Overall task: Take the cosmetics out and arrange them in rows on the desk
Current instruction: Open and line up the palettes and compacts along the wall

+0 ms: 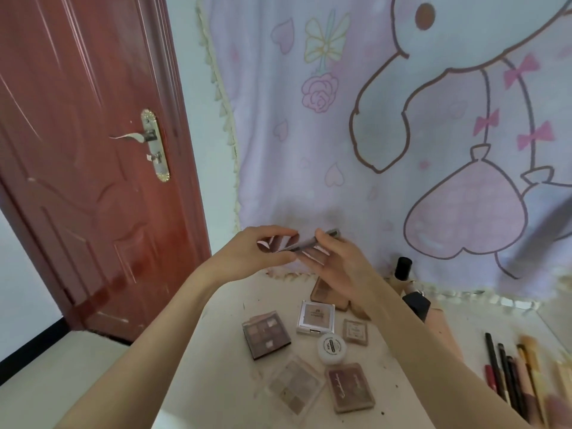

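Note:
Both my hands are raised above the desk (223, 351) in front of the hanging cloth. A slim grey cosmetic pen (312, 240) lies between them: my left hand (260, 255) pinches its lower left end and my right hand (337, 261) holds its upper part with thumb and fingers. Below on the desk lie several eyeshadow palettes (266, 334), a white square compact (315, 317) and a small round white jar (331, 348). My right forearm hides part of a brown palette (322, 291).
Dark bottles (404, 269) stand at the back by the cloth's fringe. Pencils and brushes (510, 376) lie in a row at the right. A red door (93, 165) is at the left, the cartoon tapestry (402, 119) hangs behind the desk.

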`<control>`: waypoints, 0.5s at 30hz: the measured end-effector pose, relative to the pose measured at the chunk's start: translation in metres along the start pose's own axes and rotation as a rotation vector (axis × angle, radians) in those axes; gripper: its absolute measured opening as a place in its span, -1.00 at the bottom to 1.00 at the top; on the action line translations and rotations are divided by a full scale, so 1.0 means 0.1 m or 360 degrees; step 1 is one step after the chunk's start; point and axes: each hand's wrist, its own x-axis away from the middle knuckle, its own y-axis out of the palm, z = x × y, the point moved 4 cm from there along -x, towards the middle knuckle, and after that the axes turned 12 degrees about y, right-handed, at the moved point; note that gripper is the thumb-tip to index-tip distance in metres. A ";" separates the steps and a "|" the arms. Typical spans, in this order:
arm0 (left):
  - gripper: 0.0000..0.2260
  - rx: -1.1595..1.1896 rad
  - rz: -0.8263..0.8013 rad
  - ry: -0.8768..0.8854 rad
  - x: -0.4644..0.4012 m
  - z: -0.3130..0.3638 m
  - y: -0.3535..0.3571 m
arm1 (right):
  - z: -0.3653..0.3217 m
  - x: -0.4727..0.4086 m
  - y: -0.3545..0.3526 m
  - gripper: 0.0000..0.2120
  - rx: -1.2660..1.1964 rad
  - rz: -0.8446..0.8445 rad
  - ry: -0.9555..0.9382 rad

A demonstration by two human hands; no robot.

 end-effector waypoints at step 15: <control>-0.72 0.0229 0.0092 0.0055 0.07 -0.04 -0.38 | -0.27 0.01 0.22 -0.52 0.1472 0.0525 -0.0242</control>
